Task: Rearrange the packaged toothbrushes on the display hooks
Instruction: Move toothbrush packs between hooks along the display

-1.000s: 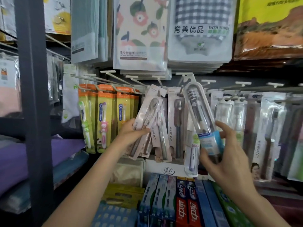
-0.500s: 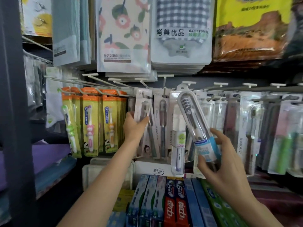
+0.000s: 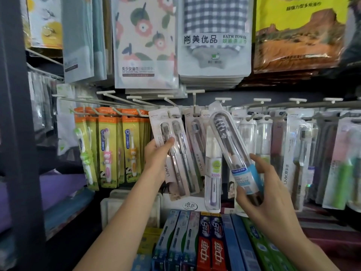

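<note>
My left hand [image 3: 156,159] grips a white twin-pack of toothbrushes [image 3: 176,153] by its left edge, thumb across the front; the pack's top sits at a hook [image 3: 170,113] and tilts left. My right hand [image 3: 267,190] holds the blue-labelled lower end of a clear tube-packed toothbrush [image 3: 232,149], which leans left with its top near a hook [image 3: 195,106]. More white packs [image 3: 197,145] hang between my hands. Orange children's toothbrush packs [image 3: 109,149] hang at the left.
A row of white-tipped hooks [image 3: 259,100] runs along the rail with more toothbrush packs [image 3: 295,153] at the right. Bagged towels [image 3: 214,38] hang above. Toothpaste boxes [image 3: 207,243] lie below my hands. A dark post [image 3: 17,133] stands at the left.
My left hand has shifted its grip up the twin-pack, which now tilts left from the hook. My right hand stays on the tube pack, still leaning left. The camera has panned left and down.
</note>
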